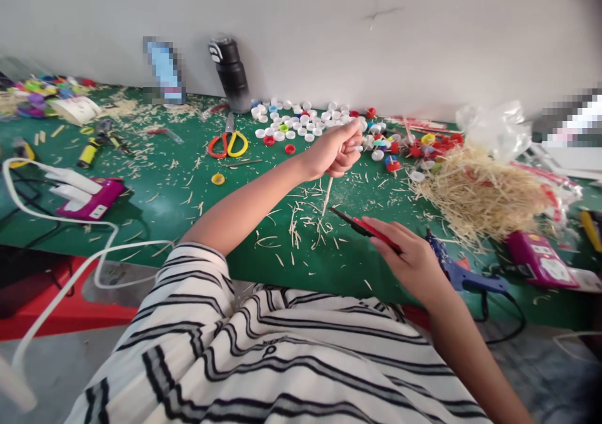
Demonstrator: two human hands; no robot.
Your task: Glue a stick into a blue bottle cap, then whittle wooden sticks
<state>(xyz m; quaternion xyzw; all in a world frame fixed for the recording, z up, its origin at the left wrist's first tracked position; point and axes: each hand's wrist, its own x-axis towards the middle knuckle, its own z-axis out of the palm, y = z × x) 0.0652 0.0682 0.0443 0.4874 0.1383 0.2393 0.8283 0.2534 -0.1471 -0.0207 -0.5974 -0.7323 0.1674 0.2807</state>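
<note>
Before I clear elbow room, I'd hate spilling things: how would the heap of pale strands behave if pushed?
The heap of pale strands would probably shift loosely, not as a block, since its pieces lie crisscrossed. It's likely light, being thin strands. Some may shed, as stray ends stick out along its edge.

left grip [341, 151] fisted, outstretched; right grip [408, 253] curled

Left fingers [348, 153] grip 1 thin stick [327, 196]; right fingers [391, 229] hold apparently a red-handled knife [363, 226].

Stick [328, 195]: wood. Blade [346, 217]: metal; handle [383, 234]: smooth plastic. Caps [279, 136]: plastic. Bottle [232, 77]: matt.
</note>
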